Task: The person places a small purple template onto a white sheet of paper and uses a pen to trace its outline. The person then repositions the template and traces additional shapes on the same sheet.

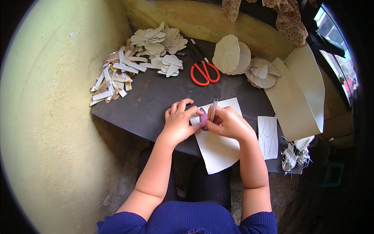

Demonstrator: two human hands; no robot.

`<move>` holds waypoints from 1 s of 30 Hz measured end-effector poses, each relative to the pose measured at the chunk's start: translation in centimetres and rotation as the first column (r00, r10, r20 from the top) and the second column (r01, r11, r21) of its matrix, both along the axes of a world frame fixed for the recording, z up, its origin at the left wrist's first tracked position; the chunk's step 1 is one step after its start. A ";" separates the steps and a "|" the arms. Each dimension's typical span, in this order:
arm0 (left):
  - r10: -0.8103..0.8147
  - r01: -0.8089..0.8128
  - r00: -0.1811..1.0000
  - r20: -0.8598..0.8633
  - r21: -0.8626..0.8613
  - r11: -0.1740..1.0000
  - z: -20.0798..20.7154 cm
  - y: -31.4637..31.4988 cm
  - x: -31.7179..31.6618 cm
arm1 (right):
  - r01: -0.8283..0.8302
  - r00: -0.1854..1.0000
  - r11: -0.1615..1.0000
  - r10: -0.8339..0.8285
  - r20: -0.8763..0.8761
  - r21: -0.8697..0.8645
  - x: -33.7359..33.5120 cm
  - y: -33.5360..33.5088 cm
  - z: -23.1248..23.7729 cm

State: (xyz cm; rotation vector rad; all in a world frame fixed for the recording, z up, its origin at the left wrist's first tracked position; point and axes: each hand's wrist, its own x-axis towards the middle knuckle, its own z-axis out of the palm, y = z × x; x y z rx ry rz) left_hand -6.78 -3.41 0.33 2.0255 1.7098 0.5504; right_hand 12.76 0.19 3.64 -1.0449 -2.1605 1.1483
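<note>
A white sheet (219, 153) lies at the near edge of the dark table, its lower corner hanging over. On its upper part rests a small purple oval piece (203, 118), partly covered by fingers. My left hand (177, 121) pins this piece between thumb and forefinger, the other fingers curled loosely on the table side. In my right hand (233, 124) a clear pen (214, 107) stands nearly upright, pinched by the fingers, its tip down beside the purple piece. The tip itself is hidden by the fingers.
Red-handled scissors (205, 74) lie further back. Pale cut-out shapes (159, 41) and strips (113, 80) pile up at the left. Fanned oval pieces (227, 54) and a round stack (263, 73) sit behind. Rightward are a bent card sheet (293, 103), an outlined sheet (267, 137) and shredded scraps (295, 156).
</note>
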 end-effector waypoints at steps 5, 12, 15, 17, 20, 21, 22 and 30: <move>-0.005 0.005 1.000 -0.005 0.014 1.000 -0.1 0.0 0.0 | 0.034 0.999 0.999 -0.034 0.014 0.029 0.2 0.0 0.1; 0.002 -0.002 1.000 -0.002 0.015 1.000 -0.1 0.0 -0.1 | 0.083 0.990 0.995 -0.089 -0.109 -0.056 0.2 0.1 0.1; -0.007 0.007 1.000 0.003 0.007 1.000 -0.1 0.1 0.0 | 0.153 0.974 0.987 -0.157 -0.161 -0.039 0.6 0.5 -0.4; -0.007 0.007 1.000 -0.008 0.002 1.000 -0.1 0.1 -0.1 | 0.137 0.987 0.987 -0.143 -0.069 -0.081 0.8 0.8 -0.3; -0.008 0.008 1.000 0.011 0.013 1.000 -0.1 0.0 -0.1 | 0.086 0.989 0.992 -0.096 -0.108 -0.090 0.8 0.4 -0.5; -0.011 0.011 1.000 0.011 0.017 1.000 -0.1 0.1 0.0 | 0.065 0.986 0.994 -0.077 -0.150 -0.083 0.7 0.2 -0.5; -0.008 0.008 1.000 0.009 0.021 1.000 -0.2 0.0 -0.1 | 0.045 0.991 0.994 -0.056 -0.120 -0.096 0.6 0.1 -0.3; -0.011 0.010 1.000 0.013 0.016 1.000 -0.3 0.0 -0.1 | -0.068 0.992 0.998 0.068 0.102 -0.003 0.6 -0.6 1.2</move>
